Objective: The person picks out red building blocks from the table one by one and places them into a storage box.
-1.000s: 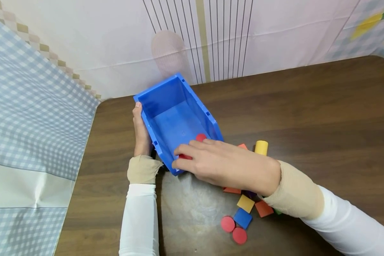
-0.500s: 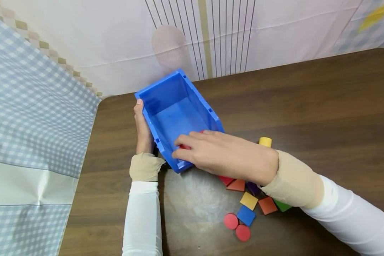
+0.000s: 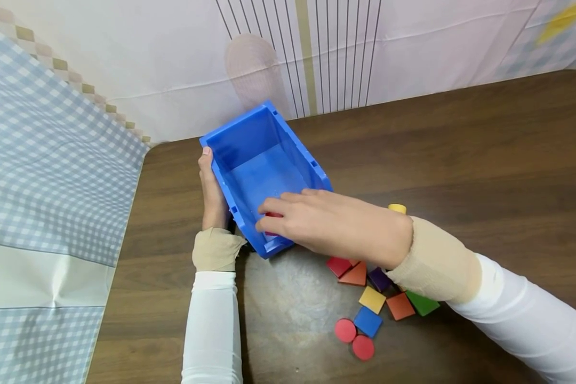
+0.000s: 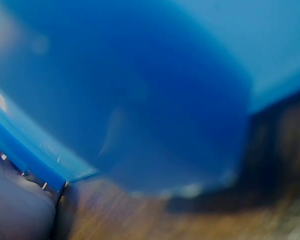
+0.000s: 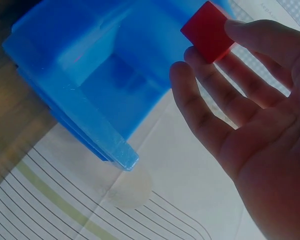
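Pinches a red block [image 5: 207,32] between thumb and fingertips of the right hand [image 3: 319,221], a grip neither released nor clenched on nothing. Holds it at the lower right end of the blue bin [image 3: 266,170], in the middle of the head view; touching the bin's floor or not, impossible to tell. Looks, as a judgement, like the step of setting a block into the bin; by that reading, calls next for lowering it, then spreading the fingertips while steadying the bin. Shows in the right wrist view a nearly square block face, stood on one corner and aimed with another at the top edge; no long axis to be made out, for want of the depth. Grasps the bin at its left wall with the left hand [image 3: 213,194], left of centre. Stretches the bin lengthwise from upper left to lower right. Farther out, on the table [image 3: 461,160], toward the lower right of the frame, includes a yellow cylinder [image 3: 397,208], two red discs [image 3: 345,330], a blue block [image 3: 367,321] and a green block [image 3: 423,303].
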The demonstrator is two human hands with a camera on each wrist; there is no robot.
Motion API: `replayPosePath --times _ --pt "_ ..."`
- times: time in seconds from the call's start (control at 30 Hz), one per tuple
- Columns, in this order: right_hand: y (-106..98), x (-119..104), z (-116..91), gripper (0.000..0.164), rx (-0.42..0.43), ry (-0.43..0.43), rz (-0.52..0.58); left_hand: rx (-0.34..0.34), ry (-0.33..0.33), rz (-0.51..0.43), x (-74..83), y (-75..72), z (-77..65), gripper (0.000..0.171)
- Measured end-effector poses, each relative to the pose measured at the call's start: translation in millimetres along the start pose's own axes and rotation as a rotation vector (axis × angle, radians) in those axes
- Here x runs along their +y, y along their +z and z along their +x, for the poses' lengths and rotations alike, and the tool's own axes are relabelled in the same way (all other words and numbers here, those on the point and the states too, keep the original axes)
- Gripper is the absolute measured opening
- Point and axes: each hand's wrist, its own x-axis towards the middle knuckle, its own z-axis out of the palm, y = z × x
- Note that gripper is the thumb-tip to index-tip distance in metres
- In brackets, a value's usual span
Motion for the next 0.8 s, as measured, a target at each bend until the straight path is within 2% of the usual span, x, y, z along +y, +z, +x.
replayPosePath --times 0.4,0.8 --pt "1 6 7 0.025 -0.016 -0.011 -0.012 0.006 0.023 -0.015 1.5 2.4 0.2 0.062" --pt "10 8 13 0.023 -0.033 0.003 -0.029 -0.003 0.012 -0.015 0.7 1.2 -0.8 0.064"
